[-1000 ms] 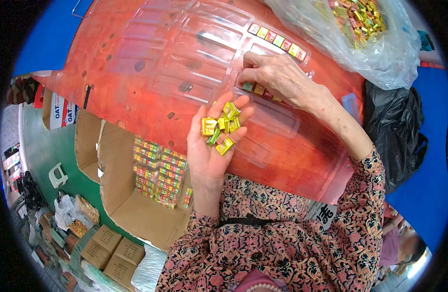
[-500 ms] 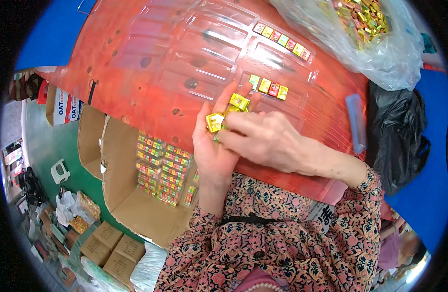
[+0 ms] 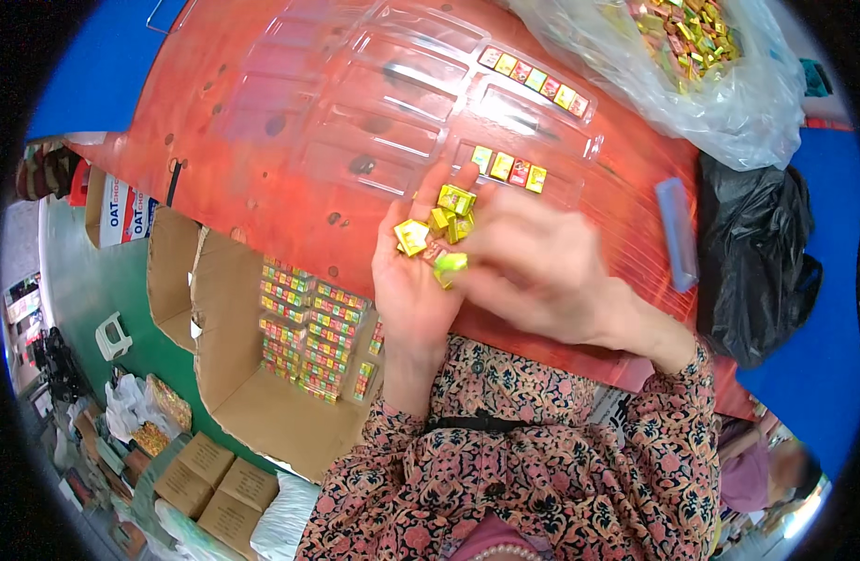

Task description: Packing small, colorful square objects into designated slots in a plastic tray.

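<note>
My left hand [image 3: 413, 290] is turned palm up, fingers slightly curled, cradling several small wrapped candies [image 3: 439, 222], mostly yellow, with a reddish one among them. Over that palm is my right hand [image 3: 542, 266], blurred by motion, its fingertips closed on a bright yellow-green wrapped candy [image 3: 451, 268]. Just beyond my fingers lies a clear plastic tray [image 3: 421, 107] with long compartments. One compartment holds a row of several candies [image 3: 535, 79] in mixed colours. A nearer one holds a shorter row [image 3: 509, 168] of yellow, green and red candies.
An opened clear bag of loose candies [image 3: 687, 47] stands at the far right. Nearer lie a blue plastic strip [image 3: 677, 234] and a black plastic bag [image 3: 752, 262]. Left of me, an open cardboard box [image 3: 252, 402] contains filled candy trays [image 3: 308, 327]. The table [image 3: 234, 178] has a red cover.
My right hand has shifted slightly right over the left palm, uncovering more candies. A yellow-green candy now shows at its fingertips. The rows in the tray look the same.
</note>
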{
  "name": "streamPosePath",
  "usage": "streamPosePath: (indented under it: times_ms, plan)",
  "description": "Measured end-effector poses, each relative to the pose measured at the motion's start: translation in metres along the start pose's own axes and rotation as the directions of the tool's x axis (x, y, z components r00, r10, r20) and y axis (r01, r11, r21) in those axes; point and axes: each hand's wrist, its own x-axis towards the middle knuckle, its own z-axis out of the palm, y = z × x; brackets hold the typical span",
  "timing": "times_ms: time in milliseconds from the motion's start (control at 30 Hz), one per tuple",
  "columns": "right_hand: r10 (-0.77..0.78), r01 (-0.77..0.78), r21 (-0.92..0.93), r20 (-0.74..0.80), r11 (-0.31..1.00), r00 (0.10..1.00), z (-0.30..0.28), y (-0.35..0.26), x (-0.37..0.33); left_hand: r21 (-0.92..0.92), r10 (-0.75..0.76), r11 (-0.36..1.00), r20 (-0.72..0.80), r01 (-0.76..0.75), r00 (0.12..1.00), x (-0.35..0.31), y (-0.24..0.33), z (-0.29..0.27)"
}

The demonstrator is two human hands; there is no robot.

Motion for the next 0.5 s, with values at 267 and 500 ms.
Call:
streamPosePath:
  times_ms: [267, 500]
  plan:
    - [0.737, -0.757, -0.081, -0.183, 0.649, 0.651, -0.042, 0.03, -0.03, -0.073, -0.055, 0.995, 0.116, 0.064, 0.992, 0.0, 0.014, -0.015]
    - [0.659, -0.704, -0.203, -0.25, 0.681, 0.709, -0.044, 0.055, -0.038, -0.027, -0.014, 0.999, 0.111, 0.017, 0.994, 0.006, 0.005, -0.015]
